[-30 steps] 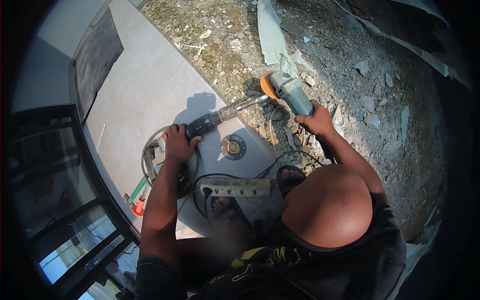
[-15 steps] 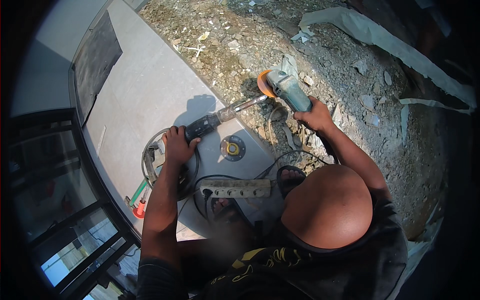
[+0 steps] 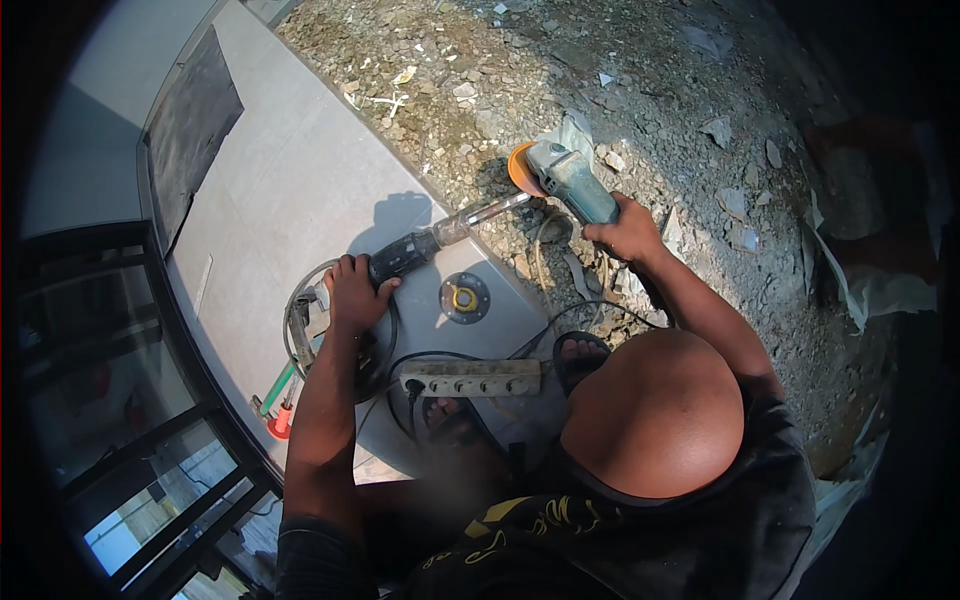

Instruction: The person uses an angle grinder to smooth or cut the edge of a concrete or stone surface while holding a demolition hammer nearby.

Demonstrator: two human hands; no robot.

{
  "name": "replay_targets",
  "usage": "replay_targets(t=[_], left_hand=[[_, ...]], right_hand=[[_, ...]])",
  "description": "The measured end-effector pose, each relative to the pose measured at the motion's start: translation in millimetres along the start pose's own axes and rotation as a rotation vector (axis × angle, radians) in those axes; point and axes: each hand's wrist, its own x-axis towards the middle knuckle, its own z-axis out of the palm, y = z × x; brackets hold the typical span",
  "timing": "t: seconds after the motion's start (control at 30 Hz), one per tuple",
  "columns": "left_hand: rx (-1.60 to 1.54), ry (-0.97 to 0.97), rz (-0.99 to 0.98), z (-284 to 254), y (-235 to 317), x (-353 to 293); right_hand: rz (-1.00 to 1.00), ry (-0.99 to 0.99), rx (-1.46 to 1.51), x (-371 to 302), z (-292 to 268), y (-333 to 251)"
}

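My right hand (image 3: pixel 628 229) is wrapped round the rear body of a teal angle grinder (image 3: pixel 574 182). Its orange disc (image 3: pixel 524 170) is at the tip of a metal chisel bit (image 3: pixel 498 208); whether they touch I cannot tell. That bit juts from a dark rotary hammer (image 3: pixel 404 256), which lies across the grey tile slab with the bit reaching past the edge over rubble. My left hand (image 3: pixel 356 292) grips the rotary hammer's body, fingers curled over it; its rear end is partly hidden under my forearm. A round dark flange with a yellow centre (image 3: pixel 465 298) lies beside it.
A multi-socket power strip (image 3: pixel 470 379) with a plug in it sits by my sandalled feet, cables looping around. A red-handled tool (image 3: pixel 281 422) lies near a dark glazed frame (image 3: pixel 110 400). Stony rubble (image 3: pixel 690 130) borders the slab (image 3: pixel 290 150). White sheeting (image 3: pixel 850 290) hangs at the right.
The grinder and my right hand have shifted slightly left, the disc moving along the bit's tip. At the far right, the long white sheeting has been pulled back and bunched. My left hand stays put.
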Motion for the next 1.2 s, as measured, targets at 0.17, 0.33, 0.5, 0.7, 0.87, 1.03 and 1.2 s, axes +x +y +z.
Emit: replay_targets(t=[0.17, 0.33, 0.5, 0.7, 0.87, 1.03, 1.2], left_hand=[[0.004, 0.012, 0.009, -0.2, -0.2, -0.2], [0.001, 0.024, 0.021, 0.6, -0.5, -0.3], [0.011, 0.022, 0.012, 1.1, -0.1, -1.5], [0.003, -0.001, -0.005, -2.8, 3.9, -0.6], [0.012, -0.003, -0.006, -2.8, 3.9, -0.6], [0.011, -0.004, -0.010, -3.6, 3.9, -0.1], [-0.002, 0.005, -0.012, -6.2, 7.0, -0.5]], right_hand=[[0.011, 0.057, -0.047, 6.3, 8.0, 8.8], [0.008, 0.072, -0.007, 11.8, 8.7, 14.1], [-0.015, 0.044, -0.021, 0.9, -1.4, -4.7], [-0.029, 0.016, 0.000, 5.0, -4.3, -9.0], [-0.041, 0.047, -0.068, 7.3, -8.1, -13.9], [-0.045, 0.039, -0.105, 11.5, -9.2, -16.7], [-0.043, 0.042, -0.167, 10.0, -12.1, -18.9]])
